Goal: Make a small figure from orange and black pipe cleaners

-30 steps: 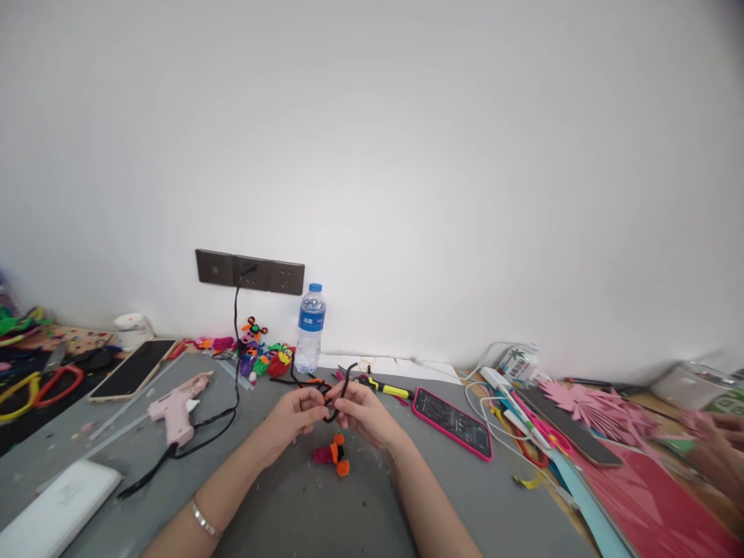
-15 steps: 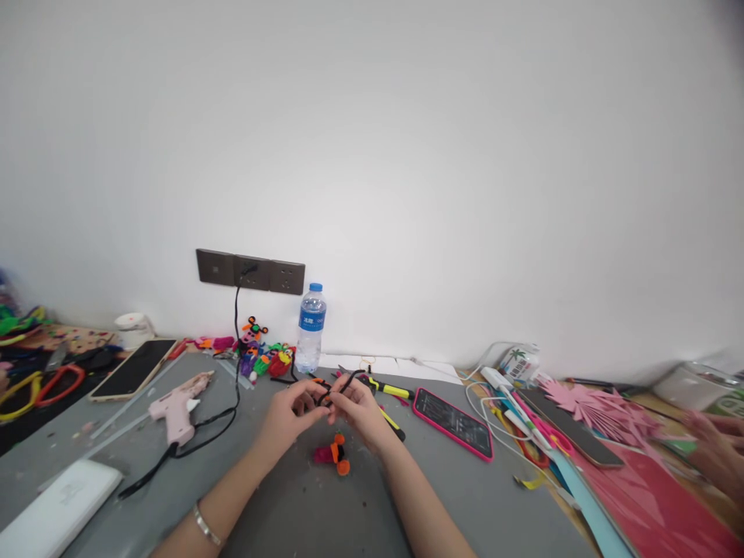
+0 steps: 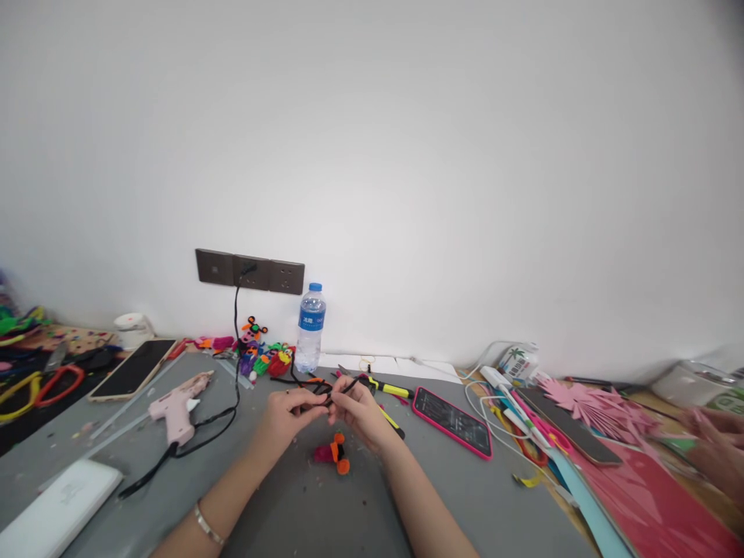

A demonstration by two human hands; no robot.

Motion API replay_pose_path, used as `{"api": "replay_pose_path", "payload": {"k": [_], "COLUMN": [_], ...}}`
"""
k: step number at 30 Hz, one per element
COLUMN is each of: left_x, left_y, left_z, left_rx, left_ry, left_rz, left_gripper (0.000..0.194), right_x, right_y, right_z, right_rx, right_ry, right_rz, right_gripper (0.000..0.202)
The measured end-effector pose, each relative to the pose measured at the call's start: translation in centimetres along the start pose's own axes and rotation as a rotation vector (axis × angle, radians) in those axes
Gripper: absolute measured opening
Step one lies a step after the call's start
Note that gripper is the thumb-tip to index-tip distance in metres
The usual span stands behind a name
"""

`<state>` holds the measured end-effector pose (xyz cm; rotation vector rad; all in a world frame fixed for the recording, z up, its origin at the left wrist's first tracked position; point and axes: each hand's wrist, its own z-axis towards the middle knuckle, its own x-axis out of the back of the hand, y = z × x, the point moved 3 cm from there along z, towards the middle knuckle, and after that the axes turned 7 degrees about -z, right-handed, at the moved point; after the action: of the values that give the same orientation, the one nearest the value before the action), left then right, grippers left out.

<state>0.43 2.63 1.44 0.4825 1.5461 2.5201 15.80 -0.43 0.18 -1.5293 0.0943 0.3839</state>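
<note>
Between my hands runs a black pipe cleaner (image 3: 351, 384), bent and partly hidden by the fingers. My left hand (image 3: 289, 418) pinches it from the left, thumb against forefinger. From the right, my right hand (image 3: 356, 411) grips the same black strand, whose end sticks up past the fingers. Below the hands, a small orange, black and magenta fuzzy figure (image 3: 333, 454) lies on the grey mat (image 3: 325, 519). Yellow-and-black pliers (image 3: 390, 389) lie just behind my right hand, partly covered.
A water bottle (image 3: 311, 329) stands by the wall beside several fuzzy figures (image 3: 264, 360). To the left are a pink glue gun (image 3: 174, 407) with its cord, a phone (image 3: 135, 370) and a white power bank (image 3: 63, 508). A pink-cased phone (image 3: 453, 422) lies right. Another person's hands (image 3: 718, 446) are far right.
The black pipe cleaner's free end has tipped lower, and the fingers of both hands have shifted slightly around it. The fuzzy figure stays in place.
</note>
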Motion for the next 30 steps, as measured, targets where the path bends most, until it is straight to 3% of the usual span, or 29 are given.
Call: {"api": "replay_pose_path", "payload": {"k": [16,24,30], "left_x": [0.2,-0.5,-0.6], "left_y": [0.4,-1.1,-1.3], "left_z": [-0.2,-0.2,-0.2], "left_rx": [-0.054,0.188,0.193], "left_ry": [-0.016,-0.064,-0.048], "left_rz": [0.035,-0.286,-0.390], "left_gripper": [0.014,0.010,0.012], "right_x": [-0.2,0.0,0.0], "right_y": [-0.1,0.0,0.0], "right_z": [-0.3,-0.3,-0.2], "right_rx": [-0.031,0.023,0.032], "right_ry": [-0.035,-0.056,-0.077], "right_rz": [0.037,0.018,0.059], "right_gripper": [0.030,0.028,0.028]}}
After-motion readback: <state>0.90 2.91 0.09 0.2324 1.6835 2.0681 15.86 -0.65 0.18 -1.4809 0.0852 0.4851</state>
